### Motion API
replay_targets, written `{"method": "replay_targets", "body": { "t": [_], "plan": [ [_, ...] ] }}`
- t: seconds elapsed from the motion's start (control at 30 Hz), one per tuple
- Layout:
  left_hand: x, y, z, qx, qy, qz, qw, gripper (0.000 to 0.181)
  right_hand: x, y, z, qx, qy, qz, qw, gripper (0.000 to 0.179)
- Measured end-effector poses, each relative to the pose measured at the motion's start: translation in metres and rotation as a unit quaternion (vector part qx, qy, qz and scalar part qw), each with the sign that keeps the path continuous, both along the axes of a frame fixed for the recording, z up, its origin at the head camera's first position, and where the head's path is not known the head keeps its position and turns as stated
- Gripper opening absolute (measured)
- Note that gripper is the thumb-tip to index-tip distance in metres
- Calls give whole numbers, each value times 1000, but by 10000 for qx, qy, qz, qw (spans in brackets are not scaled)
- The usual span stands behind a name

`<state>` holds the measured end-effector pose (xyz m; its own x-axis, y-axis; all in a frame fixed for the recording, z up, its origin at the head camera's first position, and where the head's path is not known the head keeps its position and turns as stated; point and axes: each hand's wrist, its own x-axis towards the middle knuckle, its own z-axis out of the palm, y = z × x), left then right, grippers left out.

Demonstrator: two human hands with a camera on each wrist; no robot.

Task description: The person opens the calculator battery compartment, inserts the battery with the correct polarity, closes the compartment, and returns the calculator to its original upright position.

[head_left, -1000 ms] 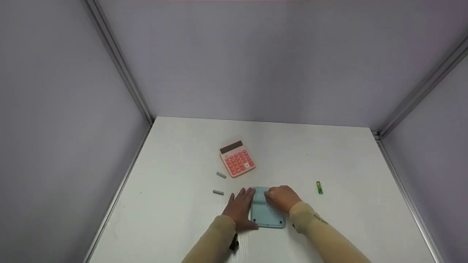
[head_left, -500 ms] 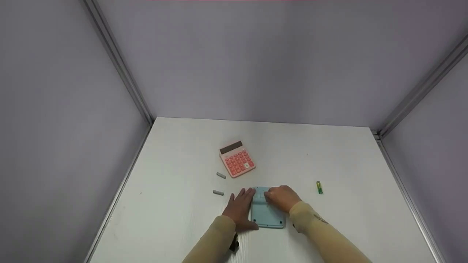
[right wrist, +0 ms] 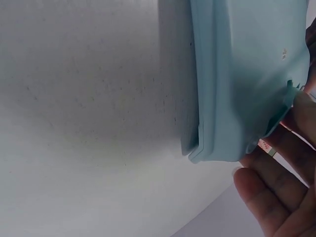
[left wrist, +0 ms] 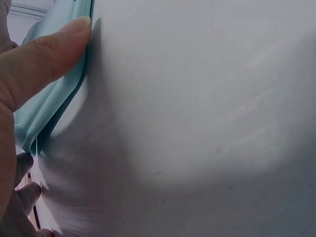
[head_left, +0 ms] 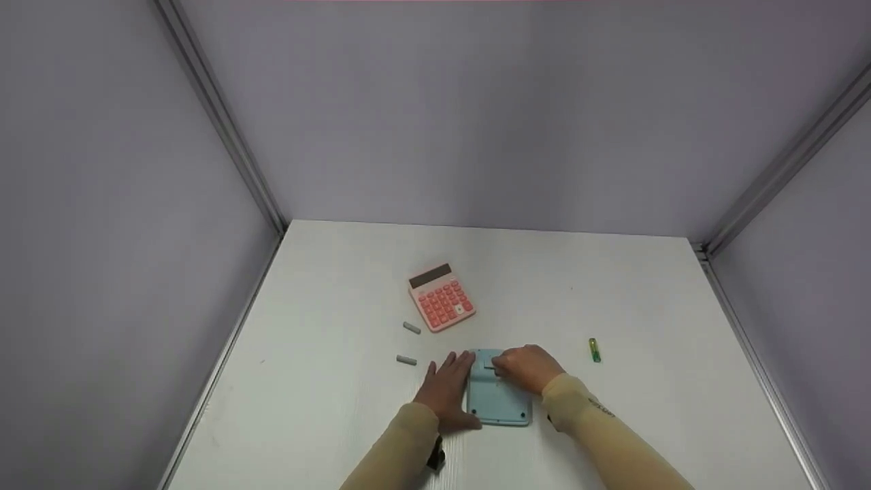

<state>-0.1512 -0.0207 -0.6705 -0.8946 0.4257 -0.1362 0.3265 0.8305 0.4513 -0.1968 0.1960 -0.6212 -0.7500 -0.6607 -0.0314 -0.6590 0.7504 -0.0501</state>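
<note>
A light blue calculator [head_left: 497,401] lies face down on the white table, its back showing. My left hand [head_left: 446,393] rests along its left side with fingers spread; in the left wrist view the thumb [left wrist: 54,52] presses on its edge. Over the upper right of the back, my right hand [head_left: 527,367] has curled fingers and pinches the battery cover [head_left: 488,364]. The right wrist view shows that cover [right wrist: 280,118] tilted up from the back, with a dark gap under it. The inside of the compartment is mostly hidden by the fingers.
A pink calculator [head_left: 444,303] lies face up beyond the hands. Two grey batteries, one upper [head_left: 412,327] and one lower [head_left: 406,360], lie left of the blue calculator. A green and yellow battery [head_left: 595,350] lies to the right. Walls [head_left: 435,122] enclose the table.
My right hand has shifted very slightly, and more of the battery cover shows beside its fingers. The left hand and the loose batteries have stayed put.
</note>
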Motion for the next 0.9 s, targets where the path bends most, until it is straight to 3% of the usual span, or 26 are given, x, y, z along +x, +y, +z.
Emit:
{"method": "replay_targets", "body": {
  "t": [0.33,0.53,0.9],
  "plan": [
    [-2,0,1,11,-82,12,10000,129,5,0,-4,-66,216,-1,9997,11],
    [-1,0,0,-81,-186,81,9998,129,4,1,-7,-148,116,-22,9998,17],
    [-2,0,-2,-146,-116,49,9998,129,3,-5,-2,-81,103,-72,9999,10]
  ]
}}
